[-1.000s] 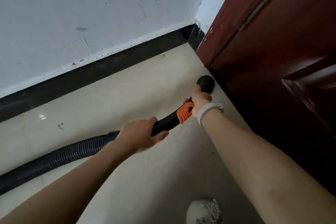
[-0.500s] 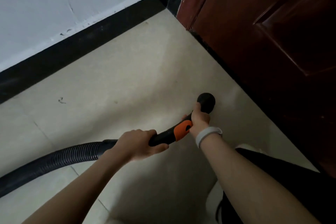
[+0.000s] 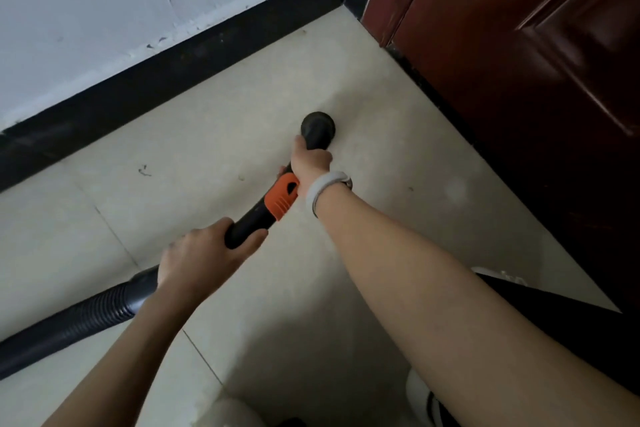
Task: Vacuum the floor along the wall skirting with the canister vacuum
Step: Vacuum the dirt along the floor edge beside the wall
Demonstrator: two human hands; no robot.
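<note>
Nozzle (image 3: pixel 318 130) of the vacuum wand (image 3: pixel 254 222) sat on the pale floor tile (image 3: pixel 194 156), well apart from the black skirting (image 3: pixel 180 73) and nearer the dark red door (image 3: pixel 519 73), with bare floor open toward the corner. The right hand (image 3: pixel 310 159) gripped the wand just behind the nozzle, beyond the orange collar (image 3: pixel 281 198); the left hand (image 3: pixel 201 258) wrapped the rear of the wand, where the ribbed hose (image 3: pixel 69 322) joined. Compared with half a second before, both grips were unchanged, and the nozzle sat farther into the open floor.
</note>
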